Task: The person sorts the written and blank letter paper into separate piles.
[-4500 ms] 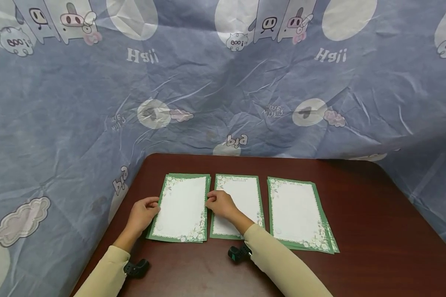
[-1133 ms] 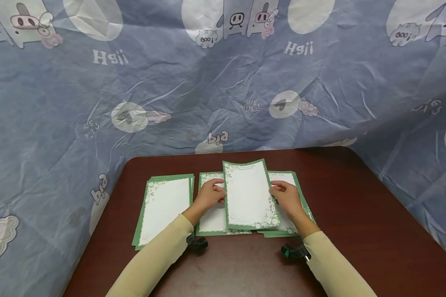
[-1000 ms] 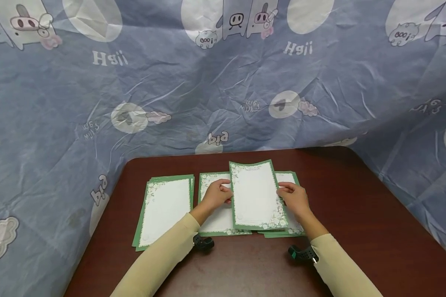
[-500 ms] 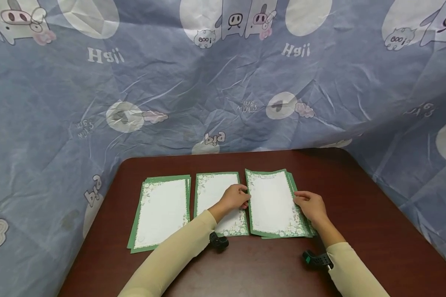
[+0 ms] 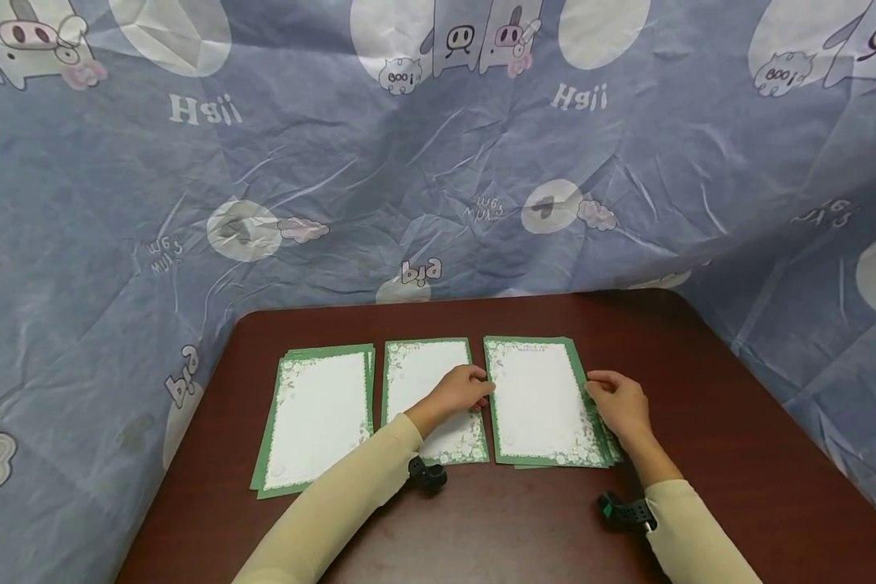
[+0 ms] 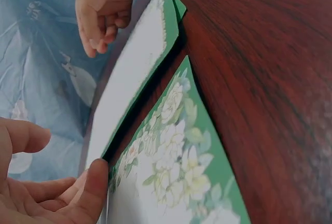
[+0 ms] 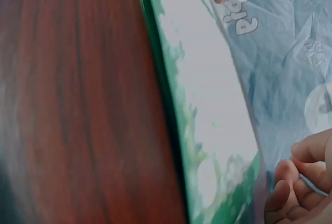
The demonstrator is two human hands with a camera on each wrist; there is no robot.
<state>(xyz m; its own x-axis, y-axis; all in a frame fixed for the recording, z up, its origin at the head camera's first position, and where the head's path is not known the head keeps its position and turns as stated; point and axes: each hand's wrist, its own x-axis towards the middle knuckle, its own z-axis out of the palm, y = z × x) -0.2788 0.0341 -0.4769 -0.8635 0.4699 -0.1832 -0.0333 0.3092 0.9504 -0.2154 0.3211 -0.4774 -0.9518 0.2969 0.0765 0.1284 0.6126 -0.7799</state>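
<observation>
The right stack of flower-bordered paper sheets (image 5: pixel 540 401) lies flat on the table, its green-edged layers slightly fanned. At its left edge is my left hand (image 5: pixel 461 389), reaching across the middle sheet (image 5: pixel 419 373). In the left wrist view the fingers of my left hand (image 6: pixel 57 193) are apart, a fingertip at the paper edge; nothing is visibly pinched. Just off the stack's right edge hovers my right hand (image 5: pixel 620 403). The right wrist view shows the fingers of my right hand (image 7: pixel 301 182) loosely bent beside the paper, holding nothing.
A left stack of matching sheets (image 5: pixel 317 418) lies slightly askew on the dark red table (image 5: pixel 482 527). Behind and around the table hangs a blue printed cloth (image 5: pixel 299 162). Each wrist wears a black band, such as the right band (image 5: pixel 624 511).
Both hands carried a sheet rightward from over the middle and laid it on the right stack. Since half a second ago it has settled flat, and my right hand has moved slightly away.
</observation>
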